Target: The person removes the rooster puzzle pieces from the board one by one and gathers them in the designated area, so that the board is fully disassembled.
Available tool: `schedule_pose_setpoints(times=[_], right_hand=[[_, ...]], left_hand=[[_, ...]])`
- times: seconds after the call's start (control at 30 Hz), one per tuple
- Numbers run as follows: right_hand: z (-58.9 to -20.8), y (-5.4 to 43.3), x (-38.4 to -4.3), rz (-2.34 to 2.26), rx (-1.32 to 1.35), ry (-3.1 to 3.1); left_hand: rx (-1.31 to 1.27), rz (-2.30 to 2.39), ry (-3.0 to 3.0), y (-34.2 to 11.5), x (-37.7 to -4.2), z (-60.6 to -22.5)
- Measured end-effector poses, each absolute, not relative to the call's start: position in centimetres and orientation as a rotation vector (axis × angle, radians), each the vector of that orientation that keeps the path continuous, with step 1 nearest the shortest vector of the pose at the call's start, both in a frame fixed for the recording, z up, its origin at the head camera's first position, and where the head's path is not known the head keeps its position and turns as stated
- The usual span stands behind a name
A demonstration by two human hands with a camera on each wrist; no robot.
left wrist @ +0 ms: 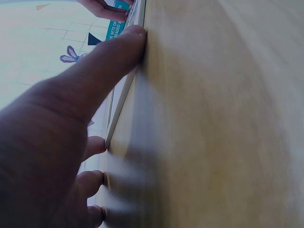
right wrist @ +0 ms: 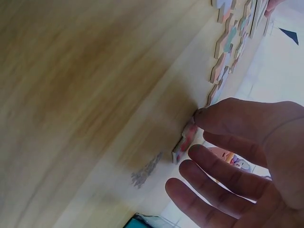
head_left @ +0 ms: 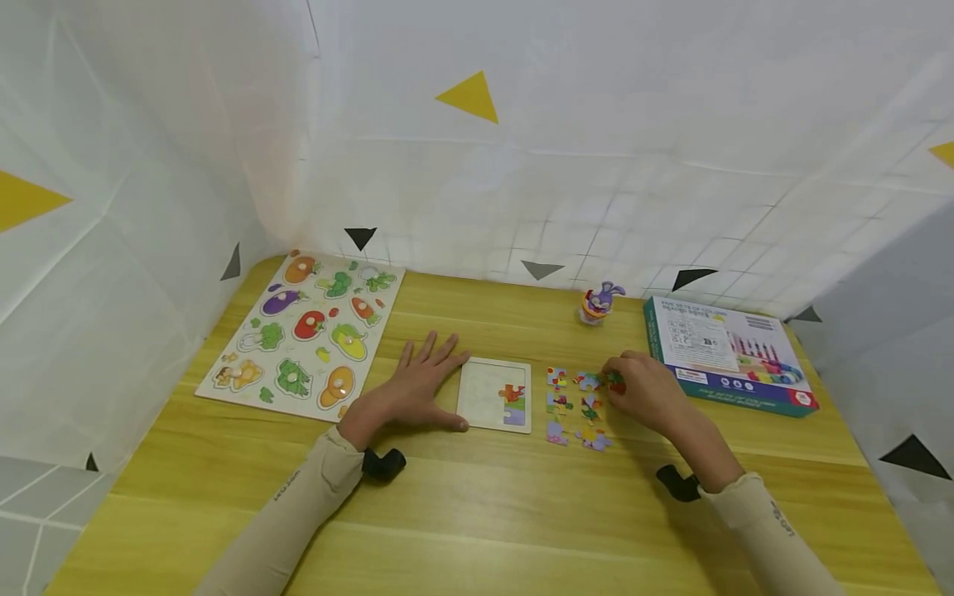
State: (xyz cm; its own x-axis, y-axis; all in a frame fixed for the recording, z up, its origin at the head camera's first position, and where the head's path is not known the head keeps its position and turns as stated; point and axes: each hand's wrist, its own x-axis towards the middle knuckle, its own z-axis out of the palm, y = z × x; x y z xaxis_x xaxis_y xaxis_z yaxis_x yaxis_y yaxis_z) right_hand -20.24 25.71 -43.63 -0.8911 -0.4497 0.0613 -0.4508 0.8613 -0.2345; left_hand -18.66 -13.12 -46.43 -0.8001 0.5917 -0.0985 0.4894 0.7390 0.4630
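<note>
My left hand [head_left: 413, 393] lies spread on the table, its thumb and index finger touching the left side of a square puzzle tray [head_left: 477, 397]. Two joined jigsaw pieces [head_left: 513, 403] sit in the tray's lower right part. My right hand [head_left: 647, 393] pinches a red and green jigsaw piece [right wrist: 185, 140] at the table between thumb and fingers, the other fingers loosely bent. Between tray and right hand, several loose jigsaw pieces [head_left: 556, 404] lie in two columns. In the left wrist view, the left thumb [left wrist: 130, 40] presses against the tray's edge.
A vegetable peg board [head_left: 305, 364] lies at the left. Behind the pieces stands a purple rabbit figure [head_left: 599, 303]. A boxed bead set [head_left: 730, 352] lies beyond the right hand. White sheeting [head_left: 477, 190] hangs along the table's back edge.
</note>
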Motion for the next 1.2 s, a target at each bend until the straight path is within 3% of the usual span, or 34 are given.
schedule_pose_setpoints(times=[1.2], right_hand=[[-41.6, 20.2, -18.8, 0.483, 0.862, -2.954]], left_hand=[[0.855, 0.627, 2.694, -13.2, -18.5, -46.3]])
